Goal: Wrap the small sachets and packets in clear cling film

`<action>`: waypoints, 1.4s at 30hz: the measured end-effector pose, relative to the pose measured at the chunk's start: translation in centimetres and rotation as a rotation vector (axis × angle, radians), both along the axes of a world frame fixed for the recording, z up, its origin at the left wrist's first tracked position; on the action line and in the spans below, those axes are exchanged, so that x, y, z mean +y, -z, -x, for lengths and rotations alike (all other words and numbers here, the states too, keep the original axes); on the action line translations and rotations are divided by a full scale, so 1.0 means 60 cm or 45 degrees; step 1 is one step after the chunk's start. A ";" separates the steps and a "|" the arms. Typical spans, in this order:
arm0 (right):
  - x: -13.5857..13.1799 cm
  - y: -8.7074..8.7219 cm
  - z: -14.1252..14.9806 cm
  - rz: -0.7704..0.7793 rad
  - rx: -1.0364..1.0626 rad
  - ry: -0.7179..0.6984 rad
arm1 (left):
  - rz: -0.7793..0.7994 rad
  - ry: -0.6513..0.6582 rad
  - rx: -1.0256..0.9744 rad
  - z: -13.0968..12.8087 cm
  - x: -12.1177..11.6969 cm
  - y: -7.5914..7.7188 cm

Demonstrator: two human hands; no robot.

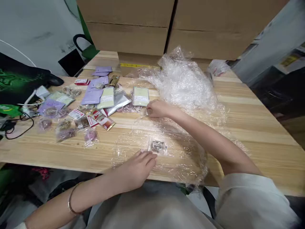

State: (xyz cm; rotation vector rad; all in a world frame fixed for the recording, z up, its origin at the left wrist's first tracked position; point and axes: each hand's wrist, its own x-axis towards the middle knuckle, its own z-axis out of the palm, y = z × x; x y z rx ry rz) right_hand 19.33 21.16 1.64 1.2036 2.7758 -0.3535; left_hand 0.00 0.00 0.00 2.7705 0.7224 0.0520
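Note:
A sheet of clear plastic film (140,138) lies spread on the table in front of me. On it rests a small clear packet (157,146) with dark contents. My left hand (140,167) lies just below this packet, its fingers stretched out loosely over the film. Farther up, my right hand (158,108) has its fingers curled in a pinch at the film's far left edge. Beside those fingertips is a pale green pouch with a white label (141,96). The right thumb's contact with the film is partly hidden.
A heap of crumpled plastic film (186,79) sits at the back, before large cardboard boxes (128,35). Purple pouches (92,95), red-and-white packets (82,82) and several small clear bags (65,133) cover the table's left. Cables (21,128) and a black-green bag (21,79) are far left.

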 end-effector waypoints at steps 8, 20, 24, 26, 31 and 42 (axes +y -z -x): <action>-0.171 -0.053 -0.050 -0.358 0.461 0.164 | 0.031 0.014 -0.015 0.001 -0.004 0.001; -0.310 0.012 -0.095 -0.302 0.474 0.094 | 0.023 0.059 -0.060 0.017 -0.003 -0.014; -0.373 -0.007 -0.099 -0.220 0.490 -0.040 | -0.050 0.019 -0.106 0.028 0.001 -0.002; -0.400 0.005 -0.099 -0.173 0.418 -0.105 | -0.074 -0.016 -0.105 0.039 0.002 0.009; -0.424 0.042 -0.112 -0.098 0.245 -0.104 | -0.188 -0.098 -0.105 0.067 0.008 0.027; -0.367 0.005 -0.213 0.409 0.548 0.480 | 0.477 -0.630 -0.271 0.152 0.068 -0.030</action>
